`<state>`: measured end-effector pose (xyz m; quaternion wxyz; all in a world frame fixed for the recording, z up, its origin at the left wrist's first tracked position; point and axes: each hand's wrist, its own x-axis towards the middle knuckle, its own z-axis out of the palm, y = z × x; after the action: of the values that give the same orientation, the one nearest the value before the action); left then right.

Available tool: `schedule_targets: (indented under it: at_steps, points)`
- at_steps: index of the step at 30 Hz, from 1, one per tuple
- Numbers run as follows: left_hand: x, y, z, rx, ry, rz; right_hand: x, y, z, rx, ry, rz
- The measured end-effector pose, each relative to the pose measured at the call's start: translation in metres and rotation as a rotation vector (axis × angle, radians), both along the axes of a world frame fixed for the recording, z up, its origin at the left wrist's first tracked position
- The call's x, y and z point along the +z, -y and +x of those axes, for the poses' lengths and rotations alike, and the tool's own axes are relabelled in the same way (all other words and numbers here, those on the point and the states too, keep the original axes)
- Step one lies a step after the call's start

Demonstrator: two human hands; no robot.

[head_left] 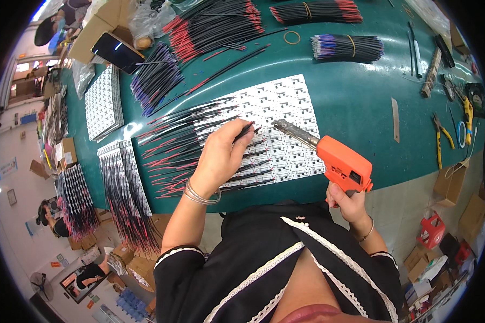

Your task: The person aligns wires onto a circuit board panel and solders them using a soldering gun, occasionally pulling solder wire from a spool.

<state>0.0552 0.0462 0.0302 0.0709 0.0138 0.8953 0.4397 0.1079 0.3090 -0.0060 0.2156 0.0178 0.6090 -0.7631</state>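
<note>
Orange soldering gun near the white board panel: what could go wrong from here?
1. The orange soldering gun in the right hand has its metal tip close to the left hand fingers pinching a thin black wire: possible burn.
2. Loose black-and-red wires lie across the white circuit board panel; the tip might scorch them.

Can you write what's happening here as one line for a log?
left hand: holds wire on white circuit panel | right hand: grips orange soldering gun | green table

an orange soldering gun [339,161] points its metal tip at a white circuit panel [277,121] lying flat on the green table; a black wire [246,131] lies pinched over it.
</note>
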Motion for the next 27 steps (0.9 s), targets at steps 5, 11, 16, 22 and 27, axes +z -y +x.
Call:
schedule_targets:
  at_steps: [5, 11, 16, 22, 27]
  points:
    - [-0.012, 0.002, -0.006, -0.001, -0.097, -0.131, 0.001, 0.001, 0.000, 0.007, -0.007, 0.014]
    - [-0.017, 0.002, -0.009, 0.062, 0.046, -0.173, 0.002, 0.003, -0.002, 0.037, 0.000, 0.033]
    - [-0.019, 0.000, -0.010, 0.049, 0.044, -0.178, 0.004, 0.007, -0.004, 0.034, 0.025, 0.021]
    - [-0.030, 0.002, -0.008, 0.035, -0.044, -0.236, 0.001, 0.006, -0.004, 0.072, 0.018, 0.030]
    - [-0.031, 0.002, -0.010, 0.019, -0.038, -0.252, 0.002, 0.007, -0.005, 0.087, 0.050, 0.045]
